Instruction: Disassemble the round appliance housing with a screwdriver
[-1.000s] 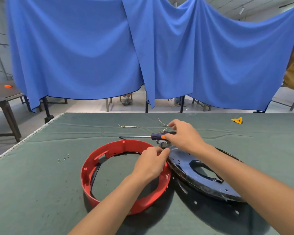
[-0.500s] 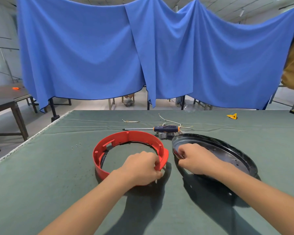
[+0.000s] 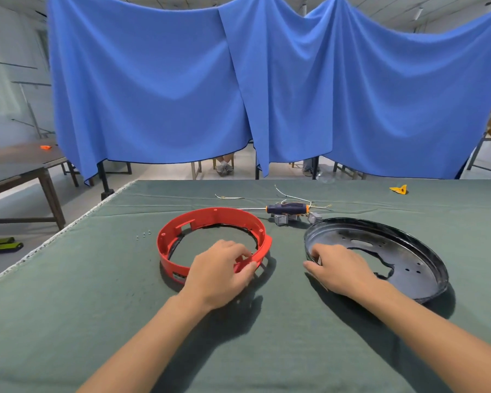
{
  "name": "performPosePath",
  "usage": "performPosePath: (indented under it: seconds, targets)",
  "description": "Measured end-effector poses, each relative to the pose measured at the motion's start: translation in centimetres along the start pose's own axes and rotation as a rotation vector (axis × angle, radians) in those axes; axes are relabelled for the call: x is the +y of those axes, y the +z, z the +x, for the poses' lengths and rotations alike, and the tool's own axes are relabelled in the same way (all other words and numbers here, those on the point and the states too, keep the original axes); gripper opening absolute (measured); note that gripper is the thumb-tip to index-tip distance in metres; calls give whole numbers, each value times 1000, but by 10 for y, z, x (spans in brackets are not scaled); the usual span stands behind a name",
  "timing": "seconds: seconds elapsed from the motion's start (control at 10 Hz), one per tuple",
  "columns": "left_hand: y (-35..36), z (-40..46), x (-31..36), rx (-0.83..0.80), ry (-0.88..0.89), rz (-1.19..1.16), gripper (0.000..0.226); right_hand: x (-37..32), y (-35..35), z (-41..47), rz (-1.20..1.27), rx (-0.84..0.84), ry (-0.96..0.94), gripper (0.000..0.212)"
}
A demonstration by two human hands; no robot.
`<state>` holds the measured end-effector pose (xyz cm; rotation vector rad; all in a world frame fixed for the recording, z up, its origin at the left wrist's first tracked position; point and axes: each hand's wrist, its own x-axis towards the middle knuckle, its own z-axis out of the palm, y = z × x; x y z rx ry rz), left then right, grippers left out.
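Work surface: a table covered in dull green felt-like cloth (image 3: 68,307), lightly creased toward the far edge.

Item 1: a red moulded-plastic ring housing (image 3: 210,219), open through the middle, with smooth walls, rectangular cut-outs and small screw bosses along the rim. It lies flat on the cloth, left of centre.

Item 2: a black, glossy, shallow round metal pan (image 3: 408,251) with a raised rim, small drilled holes and an irregular cut-out in its floor. It lies to the right of the red ring, apart from it, its right side appearing slightly raised off the cloth.

Item 3: a screwdriver with a dark blue and orange handle and bare steel shaft (image 3: 287,207) lies on the cloth beyond both parts, untouched. Just beside its handle are small grey block-shaped components (image 3: 281,219) with thin pale wires (image 3: 292,197). Three tiny silver screws (image 3: 143,235) lie left of the ring. A small yellow plastic piece (image 3: 398,189) lies far right.

Left hand (image 3: 219,273): fingers curled over the near right wall of the red ring, thumb outside, fingers inside, gripping it.

Right hand (image 3: 340,269): fingers bent over the near left rim of the black pan, thumb outside against the edge, holding the rim.

Background: blue cloth drapes (image 3: 182,80) hang behind the table.
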<state>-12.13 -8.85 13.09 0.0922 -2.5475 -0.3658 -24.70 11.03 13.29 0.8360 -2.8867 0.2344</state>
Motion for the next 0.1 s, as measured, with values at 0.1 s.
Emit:
performPosePath:
  seconds: [0.1]
  targets:
    - [-13,-31,4,257,17,-84,15,1,2,1,-22,83,10,33]
